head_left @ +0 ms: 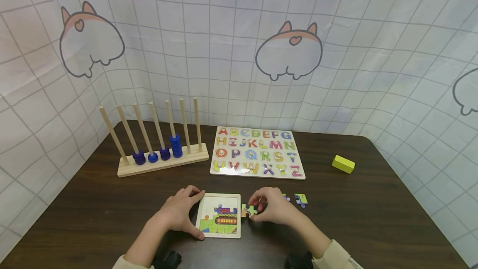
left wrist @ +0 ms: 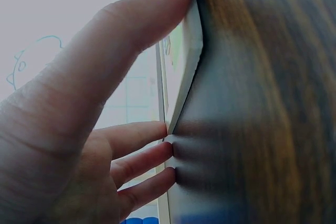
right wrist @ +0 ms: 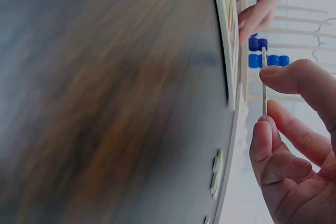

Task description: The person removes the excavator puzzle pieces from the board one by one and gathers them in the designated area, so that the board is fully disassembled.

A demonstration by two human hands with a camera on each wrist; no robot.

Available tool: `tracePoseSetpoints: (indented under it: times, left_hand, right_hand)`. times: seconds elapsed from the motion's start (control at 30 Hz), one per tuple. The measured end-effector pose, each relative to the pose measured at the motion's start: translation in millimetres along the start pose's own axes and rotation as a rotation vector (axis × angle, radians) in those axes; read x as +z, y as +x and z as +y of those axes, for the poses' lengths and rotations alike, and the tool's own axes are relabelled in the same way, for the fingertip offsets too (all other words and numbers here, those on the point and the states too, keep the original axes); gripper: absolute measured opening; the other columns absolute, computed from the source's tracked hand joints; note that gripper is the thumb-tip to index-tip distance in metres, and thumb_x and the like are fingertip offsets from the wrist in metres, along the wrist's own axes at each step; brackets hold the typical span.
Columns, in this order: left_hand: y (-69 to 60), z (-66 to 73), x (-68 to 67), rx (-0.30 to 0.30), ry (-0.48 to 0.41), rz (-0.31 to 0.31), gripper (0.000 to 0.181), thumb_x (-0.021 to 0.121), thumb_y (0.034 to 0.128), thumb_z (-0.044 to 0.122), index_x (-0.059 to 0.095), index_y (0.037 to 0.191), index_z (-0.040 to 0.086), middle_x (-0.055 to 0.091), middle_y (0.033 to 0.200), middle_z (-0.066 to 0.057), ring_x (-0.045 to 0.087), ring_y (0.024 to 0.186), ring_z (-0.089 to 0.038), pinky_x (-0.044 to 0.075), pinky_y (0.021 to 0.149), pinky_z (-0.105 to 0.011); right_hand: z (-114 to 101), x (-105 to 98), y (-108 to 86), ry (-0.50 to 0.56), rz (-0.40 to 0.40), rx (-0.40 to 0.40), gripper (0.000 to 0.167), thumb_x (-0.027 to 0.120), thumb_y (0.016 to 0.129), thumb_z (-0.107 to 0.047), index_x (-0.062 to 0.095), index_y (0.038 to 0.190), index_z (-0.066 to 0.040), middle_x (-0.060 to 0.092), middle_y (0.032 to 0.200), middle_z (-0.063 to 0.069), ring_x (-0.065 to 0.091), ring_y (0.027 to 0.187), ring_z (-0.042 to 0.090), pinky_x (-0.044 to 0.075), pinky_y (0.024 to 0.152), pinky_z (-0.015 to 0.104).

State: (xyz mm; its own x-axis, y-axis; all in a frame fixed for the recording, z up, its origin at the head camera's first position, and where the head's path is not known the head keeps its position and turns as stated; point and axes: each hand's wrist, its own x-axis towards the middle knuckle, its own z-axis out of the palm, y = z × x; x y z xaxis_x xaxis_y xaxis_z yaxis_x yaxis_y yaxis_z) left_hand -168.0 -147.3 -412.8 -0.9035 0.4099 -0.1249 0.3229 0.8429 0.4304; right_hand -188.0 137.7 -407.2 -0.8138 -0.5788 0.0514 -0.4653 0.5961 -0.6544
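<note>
A square wooden puzzle board (head_left: 218, 198) lies on the table with several pieces fitted in its lower and right parts, showing a colourful vehicle on green. My left hand (head_left: 181, 212) grips its left side, thumb on the near edge and a fingertip at the far corner. Just right of the board, my right hand (head_left: 274, 206) pinches a green jigsaw piece (head_left: 249, 210) between thumb and fingers. The right wrist view shows this piece (right wrist: 264, 85) edge-on, held above the table. Beyond the right hand lie a loose jigsaw piece (head_left: 301, 199) and another, partly hidden.
A wooden peg stand (head_left: 186, 160) with blue and purple beads stands at the back left. Behind the puzzle lies an alphabet board (head_left: 257, 150). A yellow block (head_left: 343, 164) sits at the right on the dark table (head_left: 358, 219). A patterned cloth hangs behind.
</note>
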Motion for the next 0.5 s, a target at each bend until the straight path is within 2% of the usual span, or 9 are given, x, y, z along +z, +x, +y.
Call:
tracePoseSetpoints:
  times: [0.5]
  left_hand:
    - [0.7, -0.7, 1.8, -0.001, -0.005, -0.001, 0.110, 0.083, 0.0457, 0.057, 0.045, 0.135, 0.007, 0.041, 0.125, -0.006, 0.039, 0.110, -0.026, 0.036, 0.086, -0.054]
  right_hand:
    - [23, -12, -16.9, -0.010, -0.008, 0.035, 0.022, 0.080, 0.064, -0.011, 0.066, 0.081, -0.009, 0.058, 0.073, -0.002, 0.050, 0.058, 0.005, 0.044, 0.056, 0.022]
